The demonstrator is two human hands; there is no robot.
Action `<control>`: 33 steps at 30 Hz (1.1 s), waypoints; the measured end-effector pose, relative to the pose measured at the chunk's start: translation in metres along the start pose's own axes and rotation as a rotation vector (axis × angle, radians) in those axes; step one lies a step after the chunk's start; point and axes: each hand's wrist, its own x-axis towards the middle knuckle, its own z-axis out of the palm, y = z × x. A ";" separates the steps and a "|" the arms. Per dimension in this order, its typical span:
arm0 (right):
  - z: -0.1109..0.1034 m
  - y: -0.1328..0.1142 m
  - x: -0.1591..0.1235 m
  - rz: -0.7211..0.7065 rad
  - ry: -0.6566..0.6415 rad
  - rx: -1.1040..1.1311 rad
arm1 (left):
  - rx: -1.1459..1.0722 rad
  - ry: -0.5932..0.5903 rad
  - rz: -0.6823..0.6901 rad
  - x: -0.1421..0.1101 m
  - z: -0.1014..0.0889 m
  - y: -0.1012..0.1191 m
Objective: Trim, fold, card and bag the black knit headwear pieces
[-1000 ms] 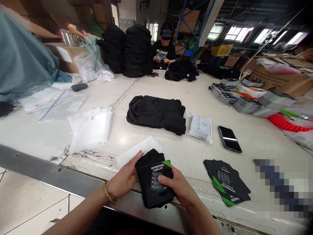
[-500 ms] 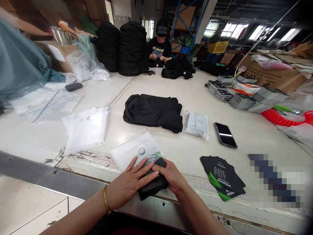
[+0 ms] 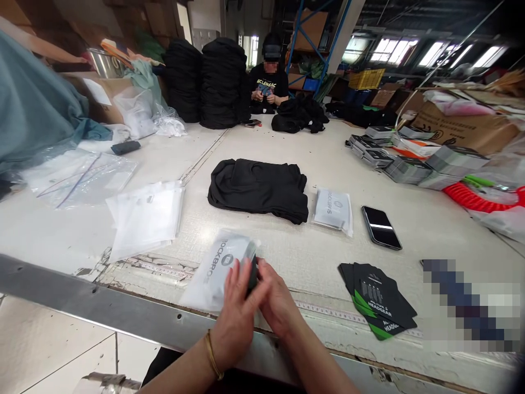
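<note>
My left hand (image 3: 237,323) and my right hand (image 3: 279,298) meet at the near table edge, with the fingers of both pressed around the open end of a frosted white ROCKBROS bag (image 3: 215,271). A black packet (image 3: 251,272) sits in the bag's mouth, mostly hidden by my fingers and the film. A gold bangle (image 3: 212,354) circles my left wrist. To the right lies a fanned stack of black Actor's Headgear cards (image 3: 377,298) with green corners.
A folded black garment (image 3: 257,191), a sealed bag (image 3: 333,212) and a smartphone (image 3: 381,227) lie ahead on the white table. Loose clear bags (image 3: 145,219) lie left. Stacked black garments (image 3: 223,85) stand beyond, near a seated co-worker (image 3: 266,76). Grey packets (image 3: 406,169) lie right.
The black packet has gone from lying under my hands to sitting in the bag's mouth. The bag has turned and now stands more upright, with my hands closed in around its open end.
</note>
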 end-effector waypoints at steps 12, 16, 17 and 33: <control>0.000 0.024 -0.022 0.170 -0.400 0.081 | -0.202 -0.237 -0.191 -0.002 -0.058 0.004; -0.007 0.015 -0.027 0.050 -0.299 -0.163 | 0.033 -0.229 -0.206 0.009 -0.081 -0.031; -0.004 0.013 -0.029 -0.003 -0.309 -0.236 | 0.093 -0.276 -0.189 0.010 -0.081 -0.039; -0.013 -0.007 0.048 0.022 0.106 -0.515 | 0.168 -0.365 -0.245 0.057 -0.069 -0.063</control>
